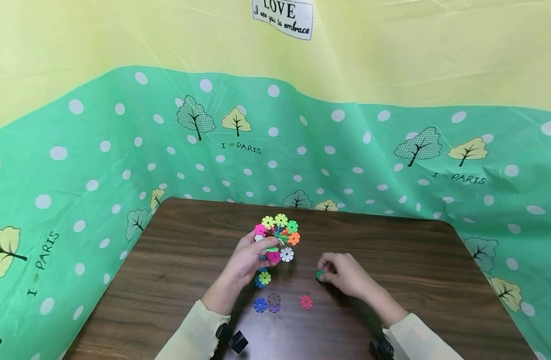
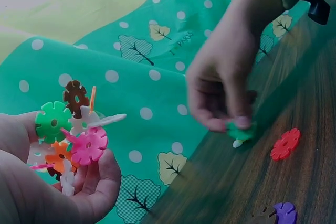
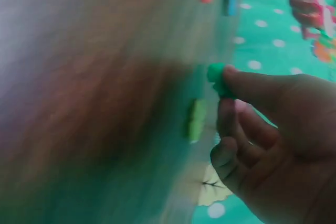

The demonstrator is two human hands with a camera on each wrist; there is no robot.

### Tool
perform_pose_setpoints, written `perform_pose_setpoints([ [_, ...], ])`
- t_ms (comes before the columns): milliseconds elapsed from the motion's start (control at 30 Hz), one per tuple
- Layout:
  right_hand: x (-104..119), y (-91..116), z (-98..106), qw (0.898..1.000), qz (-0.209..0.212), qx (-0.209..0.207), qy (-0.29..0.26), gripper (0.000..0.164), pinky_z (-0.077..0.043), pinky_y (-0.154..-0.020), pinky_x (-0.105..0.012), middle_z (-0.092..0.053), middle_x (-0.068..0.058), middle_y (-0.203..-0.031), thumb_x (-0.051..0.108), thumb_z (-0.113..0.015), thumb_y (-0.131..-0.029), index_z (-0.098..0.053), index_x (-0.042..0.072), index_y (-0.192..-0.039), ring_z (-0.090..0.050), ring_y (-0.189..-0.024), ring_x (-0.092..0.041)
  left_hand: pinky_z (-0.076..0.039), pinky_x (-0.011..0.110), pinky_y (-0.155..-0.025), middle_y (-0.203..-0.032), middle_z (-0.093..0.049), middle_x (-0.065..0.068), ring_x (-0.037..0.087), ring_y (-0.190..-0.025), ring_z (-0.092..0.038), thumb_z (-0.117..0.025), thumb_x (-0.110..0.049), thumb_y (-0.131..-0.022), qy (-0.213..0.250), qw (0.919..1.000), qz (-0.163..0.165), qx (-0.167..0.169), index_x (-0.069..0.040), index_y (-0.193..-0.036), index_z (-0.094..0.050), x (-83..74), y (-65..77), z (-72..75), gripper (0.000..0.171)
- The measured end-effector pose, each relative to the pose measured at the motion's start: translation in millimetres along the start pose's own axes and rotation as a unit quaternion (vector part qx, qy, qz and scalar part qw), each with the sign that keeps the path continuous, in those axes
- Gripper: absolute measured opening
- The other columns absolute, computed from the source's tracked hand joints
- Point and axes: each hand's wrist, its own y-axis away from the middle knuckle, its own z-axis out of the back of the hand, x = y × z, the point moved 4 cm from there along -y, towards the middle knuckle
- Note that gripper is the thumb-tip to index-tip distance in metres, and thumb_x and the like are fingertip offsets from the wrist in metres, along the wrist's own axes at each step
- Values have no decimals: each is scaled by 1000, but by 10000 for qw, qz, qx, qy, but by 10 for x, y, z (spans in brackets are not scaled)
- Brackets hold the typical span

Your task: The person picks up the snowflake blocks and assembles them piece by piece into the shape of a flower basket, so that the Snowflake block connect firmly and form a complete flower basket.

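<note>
My left hand (image 1: 246, 260) grips a rounded cluster of interlocked snowflake discs (image 1: 281, 220) in many colours, raised over the table. In the left wrist view, pink, orange, white, brown and green discs of this cluster (image 2: 89, 146) stick out between thumb and fingers. My right hand (image 1: 347, 274) pinches a green snowflake disc (image 3: 216, 74) between thumb and fingertips, low over the table to the right of the cluster. Close by my right fingers, a yellow-green disc (image 3: 196, 121) shows blurred in the right wrist view; whether it touches the tabletop I cannot tell.
On the brown wooden table (image 1: 190, 235) lie a red disc (image 1: 306, 302), a blue disc (image 1: 260, 305), a purple disc (image 1: 274, 309) under a brown one (image 1: 273, 299), and a yellow disc (image 1: 264, 278) near blue ones. A green-and-yellow curtain (image 1: 302, 135) hangs behind the table.
</note>
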Motion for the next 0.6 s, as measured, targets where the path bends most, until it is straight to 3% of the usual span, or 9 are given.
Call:
perform_pose_setpoints([
  [100, 77, -81, 74, 9970, 36, -407, -657, 13, -54, -65, -23, -68, 7, -81, 7, -80, -88, -72, 15, -95, -61, -74, -7, -60, 35, -74, -94, -67, 0, 15, -82, -66, -73, -18, -94, 22, 10000, 42, -45, -2, -127, -58, -1, 0, 14, 40],
  [200, 171, -146, 125, 9861, 53, -725, -1493, 11, -56, -64, -25, -72, 0, -86, 9, -78, -90, -74, 12, -99, -65, -75, -12, -61, 34, -73, -93, -66, -2, 14, -84, -66, -72, -19, -95, 37, 9999, 101, -99, -2, -126, -60, 0, 4, 20, 37],
  [367, 289, -235, 93, 9540, -180, -875, -2863, 14, -58, -61, -32, -77, -8, -87, 11, -76, -93, -73, 3, -104, -72, -75, -24, -61, 36, -75, -88, -62, -3, 13, -81, -63, -71, -20, -95, 119, 9997, 118, -200, -2, -125, -60, 0, -6, 22, 37],
  [600, 328, -358, -82, 9106, -428, -737, -4045, 30, -59, -62, -33, -77, 2, -87, 10, -73, -95, -67, -8, -117, -71, -75, -20, -60, 36, -77, -100, -65, 2, 16, -92, -65, -69, -23, -97, 305, 9992, 233, -141, -2, -131, -58, 9, -25, 29, 41],
])
